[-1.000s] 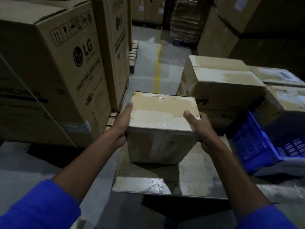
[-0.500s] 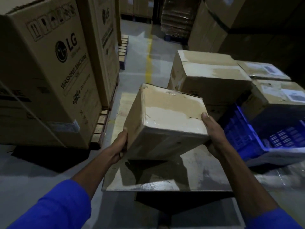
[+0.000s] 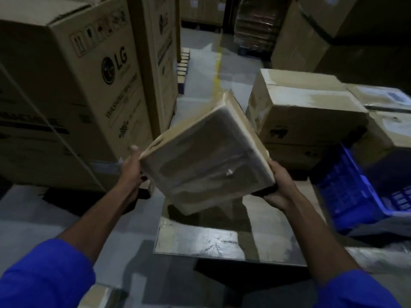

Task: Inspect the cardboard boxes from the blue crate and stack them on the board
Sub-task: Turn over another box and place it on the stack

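Observation:
A small taped cardboard box (image 3: 206,156) is tilted steeply in the air above the flat board (image 3: 222,241), one broad face turned toward me. My left hand (image 3: 131,167) holds its left edge with the thumb up along the corner. My right hand (image 3: 278,187) cups its lower right corner from beneath. The blue crate (image 3: 347,185) sits to the right of the board, with cardboard boxes (image 3: 395,130) in and above it.
Tall LG washing-machine cartons (image 3: 73,90) on a wooden pallet wall off the left. A large box stack (image 3: 307,112) stands just behind the board on the right. More cartons (image 3: 322,30) rise at the back right. A grey aisle with a yellow line (image 3: 216,70) runs ahead.
The box has been lifted off the board and rotated from flat to steeply tilted, its right side dropping. My left hand rose along the left edge and my right hand slid under the lower corner.

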{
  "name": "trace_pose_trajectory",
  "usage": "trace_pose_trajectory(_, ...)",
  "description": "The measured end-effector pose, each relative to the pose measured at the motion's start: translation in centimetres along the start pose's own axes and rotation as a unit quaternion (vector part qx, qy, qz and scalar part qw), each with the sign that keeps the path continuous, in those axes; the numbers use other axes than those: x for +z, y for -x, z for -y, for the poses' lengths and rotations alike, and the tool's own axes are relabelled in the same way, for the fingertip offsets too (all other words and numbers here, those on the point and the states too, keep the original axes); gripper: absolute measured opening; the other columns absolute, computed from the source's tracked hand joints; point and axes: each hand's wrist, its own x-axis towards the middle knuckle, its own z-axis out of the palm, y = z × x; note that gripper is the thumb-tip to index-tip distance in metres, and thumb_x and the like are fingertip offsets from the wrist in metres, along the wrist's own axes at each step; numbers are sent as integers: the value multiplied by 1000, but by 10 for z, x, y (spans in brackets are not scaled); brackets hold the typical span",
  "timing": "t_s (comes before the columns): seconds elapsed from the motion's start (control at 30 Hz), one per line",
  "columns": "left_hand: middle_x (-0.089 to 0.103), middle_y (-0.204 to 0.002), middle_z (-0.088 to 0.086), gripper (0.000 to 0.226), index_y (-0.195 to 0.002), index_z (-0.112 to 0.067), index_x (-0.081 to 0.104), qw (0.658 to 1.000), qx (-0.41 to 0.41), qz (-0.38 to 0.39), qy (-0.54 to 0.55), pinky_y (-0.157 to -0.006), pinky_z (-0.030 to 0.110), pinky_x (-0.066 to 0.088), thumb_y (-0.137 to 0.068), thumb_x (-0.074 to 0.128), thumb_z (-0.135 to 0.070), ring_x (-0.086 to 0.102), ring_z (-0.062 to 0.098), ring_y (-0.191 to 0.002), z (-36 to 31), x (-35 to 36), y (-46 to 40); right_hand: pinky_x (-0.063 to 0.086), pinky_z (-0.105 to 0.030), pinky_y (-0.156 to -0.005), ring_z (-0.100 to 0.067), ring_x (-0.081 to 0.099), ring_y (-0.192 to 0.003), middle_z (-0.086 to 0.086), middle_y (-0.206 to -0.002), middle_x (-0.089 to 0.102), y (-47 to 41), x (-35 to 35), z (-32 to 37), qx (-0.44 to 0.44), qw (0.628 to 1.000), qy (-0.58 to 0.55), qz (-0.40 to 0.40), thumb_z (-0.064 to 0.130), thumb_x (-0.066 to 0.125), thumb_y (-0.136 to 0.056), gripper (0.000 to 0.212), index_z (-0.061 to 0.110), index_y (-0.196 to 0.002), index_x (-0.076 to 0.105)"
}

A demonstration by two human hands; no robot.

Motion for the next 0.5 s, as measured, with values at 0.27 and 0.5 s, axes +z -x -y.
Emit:
trace_pose_trajectory(0.27, 58, -142, 5, 72, -153, -32, 35, 987, 111, 90, -69, -98, 60, 53, -96, 62, 3, 61, 28, -122, -3, 7, -21, 60, -66, -78, -45, 64, -117, -25, -124, 72, -40, 18, -33, 100, 989, -108, 28, 27, 59, -101, 34, 7, -125, 72)
trace_pose_trajectory(0.5, 51, -146, 2, 68, -155, -12, 39, 975, 117, 106, -153, -107, 47, 48, -94, 65, 5, 50, 24, -134, -3, 40, -53, 61, -60, -85, -49, 62, -121, -31, -138, 61, -84, 2, -29, 154, 980, -123, -9, 39, 61, -101, 51, 5, -139, 60)
